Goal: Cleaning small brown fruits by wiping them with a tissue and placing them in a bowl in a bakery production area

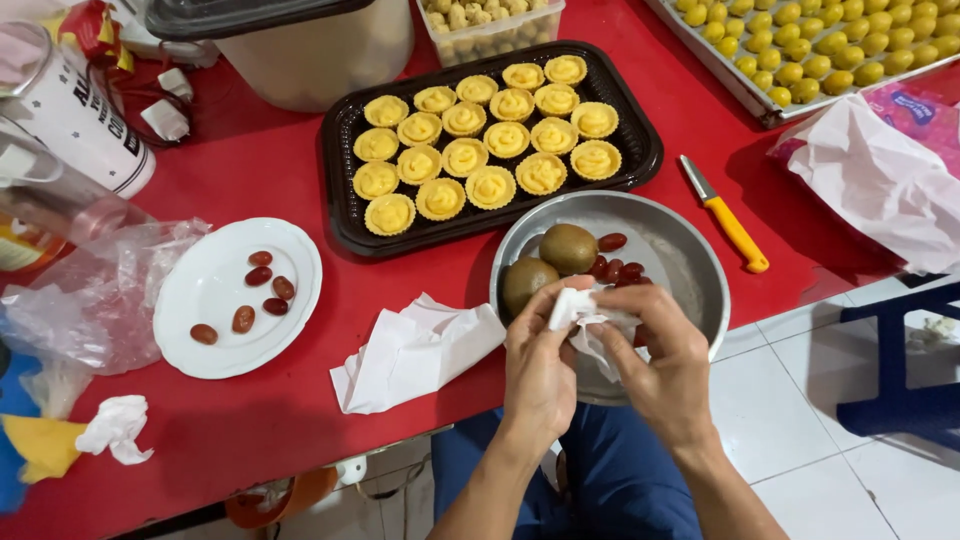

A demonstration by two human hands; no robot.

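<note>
My left hand [540, 365] and my right hand [665, 360] meet over the near rim of a round metal pan [680, 265], both pinching a crumpled white tissue [585, 315]. What the tissue wraps is hidden. Two brown kiwis [565, 248] and several red grapes [615, 268] lie in the pan just beyond my fingers. To the left, a white plate [215, 320] carries several red grapes [262, 290]. Behind the pan stands a black tray [345, 215] filled with several yellow tarts [490, 135].
A folded white tissue [415, 350] lies left of the pan, an orange-handled knife [725, 215] to its right. A metal baking tray of small yellow pastries [800, 50] sits far right, white plastic bag [880, 180] beneath it. Clear bag [90, 300], jars and a lidded tub [300, 45] crowd the left.
</note>
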